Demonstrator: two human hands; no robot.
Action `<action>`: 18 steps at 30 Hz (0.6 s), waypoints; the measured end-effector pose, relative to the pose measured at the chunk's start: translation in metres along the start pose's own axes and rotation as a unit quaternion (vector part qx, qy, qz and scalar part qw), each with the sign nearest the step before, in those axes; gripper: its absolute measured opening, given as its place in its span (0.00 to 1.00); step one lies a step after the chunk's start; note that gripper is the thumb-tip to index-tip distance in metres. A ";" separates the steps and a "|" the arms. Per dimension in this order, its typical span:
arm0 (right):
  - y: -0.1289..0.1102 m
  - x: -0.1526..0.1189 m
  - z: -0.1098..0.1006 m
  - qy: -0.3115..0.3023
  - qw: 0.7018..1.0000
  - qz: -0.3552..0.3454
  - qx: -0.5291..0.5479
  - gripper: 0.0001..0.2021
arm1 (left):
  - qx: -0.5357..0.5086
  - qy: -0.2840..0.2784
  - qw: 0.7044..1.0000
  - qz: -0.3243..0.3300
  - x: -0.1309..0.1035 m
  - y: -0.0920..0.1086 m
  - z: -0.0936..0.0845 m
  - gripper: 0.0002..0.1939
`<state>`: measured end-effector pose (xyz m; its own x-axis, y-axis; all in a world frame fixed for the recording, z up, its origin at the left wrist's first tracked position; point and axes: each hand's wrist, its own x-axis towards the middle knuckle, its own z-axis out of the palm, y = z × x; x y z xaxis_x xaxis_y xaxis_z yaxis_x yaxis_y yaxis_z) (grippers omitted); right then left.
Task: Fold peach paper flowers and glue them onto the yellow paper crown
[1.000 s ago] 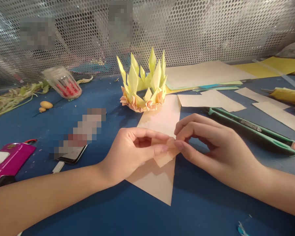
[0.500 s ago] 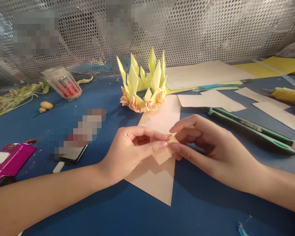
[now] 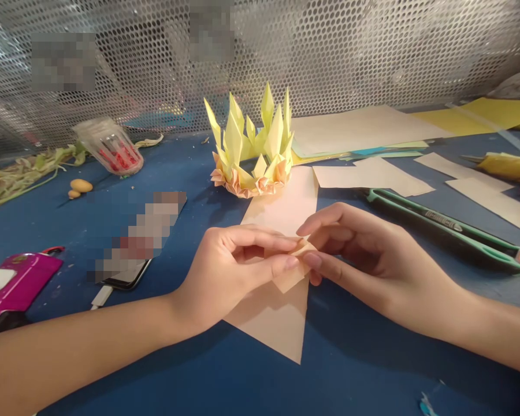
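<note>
Between both hands is a small folded piece of peach paper point(image 3: 289, 279). My left hand point(image 3: 234, 271) pinches it from the left, thumb in front and fingers behind. At its right edge, my right hand point(image 3: 364, 266) grips it between thumb and fingers. Part of the piece is hidden by the fingertips. Beneath the hands a larger sheet of peach paper point(image 3: 273, 323) lies on the blue table point(image 3: 177, 375). Just beyond stands a paper crown point(image 3: 251, 150) with yellow points and peach folded flowers round its base.
A green and black utility knife point(image 3: 446, 228) and paper strips point(image 3: 385, 176) lie to the right. On the left are a phone point(image 3: 130, 277) with a cable, a magenta glue gun point(image 3: 26, 280) and a tilted jar point(image 3: 112, 150). Perforated metal mesh point(image 3: 329, 58) closes off the back.
My left thumb and fingers have shifted slightly right and down over the folded paper, covering more of it. My right hand has barely moved.
</note>
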<state>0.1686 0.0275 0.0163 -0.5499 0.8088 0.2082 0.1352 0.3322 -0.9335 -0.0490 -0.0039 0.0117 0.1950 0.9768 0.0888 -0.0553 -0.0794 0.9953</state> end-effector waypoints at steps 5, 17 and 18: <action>-0.001 0.000 0.002 -0.009 1.000 0.011 0.023 0.11 | -0.010 -0.012 1.000 0.004 0.002 0.001 0.000 0.08; -0.002 -0.003 0.004 0.000 0.999 -0.018 -0.029 0.06 | -0.023 -0.023 0.999 -0.009 0.004 0.000 0.000 0.05; -0.001 -0.003 0.004 0.000 0.999 -0.030 -0.040 0.06 | -0.037 -0.026 0.999 -0.017 0.004 0.001 0.000 0.06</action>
<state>0.1668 0.0225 0.0159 -0.5591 0.7860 0.2638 0.1675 0.4188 -0.8925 -0.0483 -0.0004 0.0126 0.2481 0.9670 0.0581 -0.1186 -0.0292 0.9925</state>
